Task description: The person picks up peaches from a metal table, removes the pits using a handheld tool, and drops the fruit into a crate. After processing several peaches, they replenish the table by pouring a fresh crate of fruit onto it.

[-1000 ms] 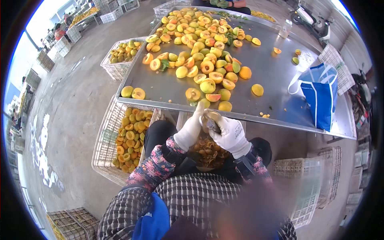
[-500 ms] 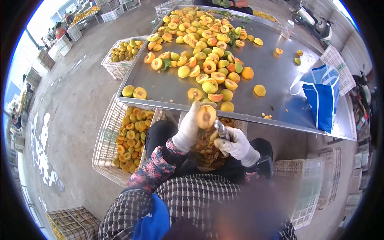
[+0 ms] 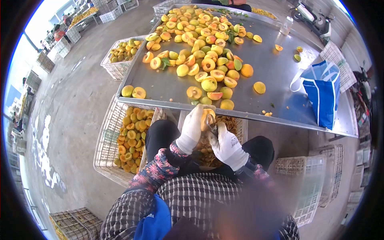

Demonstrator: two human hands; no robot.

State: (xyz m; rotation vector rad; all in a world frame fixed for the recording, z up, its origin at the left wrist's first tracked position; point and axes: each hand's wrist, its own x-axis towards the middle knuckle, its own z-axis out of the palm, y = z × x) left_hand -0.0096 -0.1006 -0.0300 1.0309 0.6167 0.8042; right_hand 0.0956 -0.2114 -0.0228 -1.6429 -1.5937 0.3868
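Observation:
My left hand [image 3: 191, 130], in a white glove, grips a halved yellow peach [image 3: 207, 119] just below the table's near edge. My right hand [image 3: 227, 147], gloved too, is closed on a metal pitting tool [image 3: 212, 126]. Its looped tip touches the cut face of the half; the fingers hide most of the handle. Beneath both hands, between my knees, a crate holds pits and scraps [image 3: 205, 154]. Many peach halves [image 3: 209, 84] lie heaped on the metal table [image 3: 168, 90] in front of me.
A crate of peach halves [image 3: 131, 140] stands at my left, with another fruit crate [image 3: 116, 70] beyond it. On the table's right are a blue bag [image 3: 321, 98] and a clear bottle [image 3: 286, 26]. Stacked crates [image 3: 300, 170] stand to my right. A person sits across the table.
My right hand has moved left and up, bringing the pitting tool from beside the peach half onto its cut face. The left hand has turned the half toward the tool.

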